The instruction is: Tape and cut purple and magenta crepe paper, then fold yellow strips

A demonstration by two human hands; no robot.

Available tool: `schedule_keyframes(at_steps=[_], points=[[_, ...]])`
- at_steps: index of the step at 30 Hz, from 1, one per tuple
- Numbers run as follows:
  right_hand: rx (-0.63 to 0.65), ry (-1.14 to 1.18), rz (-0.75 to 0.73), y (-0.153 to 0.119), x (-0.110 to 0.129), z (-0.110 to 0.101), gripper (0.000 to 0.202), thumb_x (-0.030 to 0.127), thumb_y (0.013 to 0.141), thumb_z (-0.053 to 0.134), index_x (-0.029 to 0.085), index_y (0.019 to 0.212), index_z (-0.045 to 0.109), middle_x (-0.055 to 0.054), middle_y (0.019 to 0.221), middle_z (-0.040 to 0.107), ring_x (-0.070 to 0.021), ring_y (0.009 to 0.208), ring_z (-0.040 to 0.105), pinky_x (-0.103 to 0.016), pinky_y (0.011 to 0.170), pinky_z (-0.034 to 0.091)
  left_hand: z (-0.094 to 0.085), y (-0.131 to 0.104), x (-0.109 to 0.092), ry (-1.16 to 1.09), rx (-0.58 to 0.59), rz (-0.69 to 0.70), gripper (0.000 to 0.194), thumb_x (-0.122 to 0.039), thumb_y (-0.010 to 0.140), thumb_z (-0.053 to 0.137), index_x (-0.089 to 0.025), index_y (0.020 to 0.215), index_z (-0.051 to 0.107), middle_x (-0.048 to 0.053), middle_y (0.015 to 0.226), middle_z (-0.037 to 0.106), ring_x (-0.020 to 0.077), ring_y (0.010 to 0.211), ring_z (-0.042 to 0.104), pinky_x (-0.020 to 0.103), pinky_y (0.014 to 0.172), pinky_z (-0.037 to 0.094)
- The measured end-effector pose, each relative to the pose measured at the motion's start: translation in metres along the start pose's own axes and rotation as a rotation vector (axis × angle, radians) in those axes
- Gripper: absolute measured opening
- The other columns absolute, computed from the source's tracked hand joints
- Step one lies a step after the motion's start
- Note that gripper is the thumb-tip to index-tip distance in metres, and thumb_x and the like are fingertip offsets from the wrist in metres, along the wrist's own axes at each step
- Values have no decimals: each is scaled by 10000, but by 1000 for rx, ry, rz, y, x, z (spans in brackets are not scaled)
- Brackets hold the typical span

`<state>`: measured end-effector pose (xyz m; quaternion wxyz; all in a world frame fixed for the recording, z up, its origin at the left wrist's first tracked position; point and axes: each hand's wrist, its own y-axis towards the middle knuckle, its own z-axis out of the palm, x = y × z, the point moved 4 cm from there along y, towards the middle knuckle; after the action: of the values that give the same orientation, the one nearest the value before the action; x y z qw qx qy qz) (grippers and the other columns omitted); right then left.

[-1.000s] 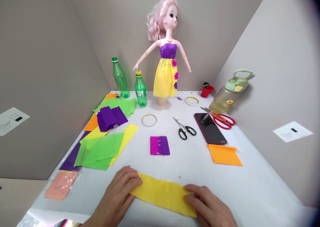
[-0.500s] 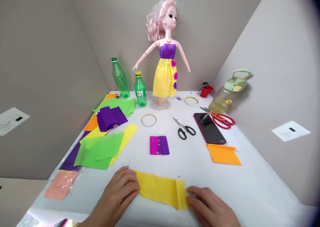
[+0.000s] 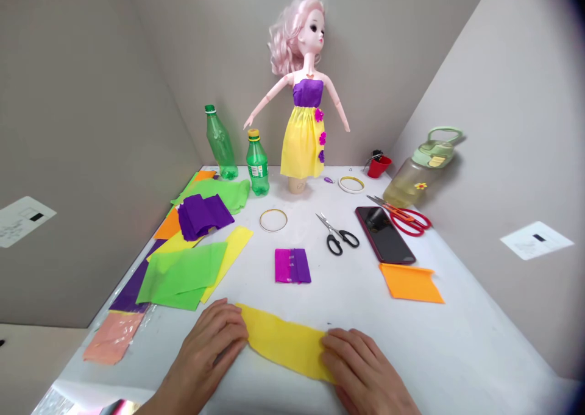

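Note:
A yellow strip of cloth or paper [image 3: 286,343] lies across the front of the white table, slanting down to the right. My left hand [image 3: 211,345] has its fingers pressed together on the strip's left end. Over the right end rests my right hand [image 3: 361,366], its fingers also held together and covering that end. Beyond the strip lies a small folded magenta and purple piece [image 3: 292,266]. Black-handled scissors [image 3: 337,234] lie partly spread behind it, to the right.
At the back stands a doll [image 3: 304,134] in a purple and yellow dress, near two green bottles [image 3: 258,165]. Coloured sheets [image 3: 183,275] cover the left side. On the right are a phone [image 3: 385,235], red scissors [image 3: 406,219], an orange piece [image 3: 412,283] and a tilted water bottle [image 3: 418,171].
My right hand has moved left and now covers the strip's right end, where a folded flap showed before. My left hand has shifted slightly left and up with its end.

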<state>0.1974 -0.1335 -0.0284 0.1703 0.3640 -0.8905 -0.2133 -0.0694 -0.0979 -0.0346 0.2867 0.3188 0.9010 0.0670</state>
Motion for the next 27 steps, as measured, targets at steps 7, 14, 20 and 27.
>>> schedule_keyframes(at_steps=[7,14,20,27], points=[[118,88,96,-18,-4,3,279,206,1031,354,172,1120,616,-107,1044,692,-197,916,640,-299,801,532,1,-8,9,-19,-17,-40,70,-190,910,627,-248,945,645,9,971,654,169,1047,575,343,1120,346],[115,86,81,-22,-3,1,209,201,1003,422,197,1046,627,-115,1030,671,-222,926,633,-358,843,531,1,-12,13,-83,29,-110,36,-234,920,622,-259,931,645,13,1019,638,171,1115,542,320,1115,344],[94,107,95,-25,-4,4,175,153,972,464,207,1000,628,-103,1032,667,-218,926,628,-369,841,533,2,-13,16,-115,33,-184,82,-271,936,593,-257,875,646,29,1044,623,196,1149,516,312,1046,399],[59,175,259,-25,-1,4,131,153,951,529,216,958,644,-98,1075,648,-217,1001,613,-320,833,562,1,-11,18,-108,74,-296,191,-347,948,564,-241,816,651,34,889,567,203,929,529,304,831,459]])
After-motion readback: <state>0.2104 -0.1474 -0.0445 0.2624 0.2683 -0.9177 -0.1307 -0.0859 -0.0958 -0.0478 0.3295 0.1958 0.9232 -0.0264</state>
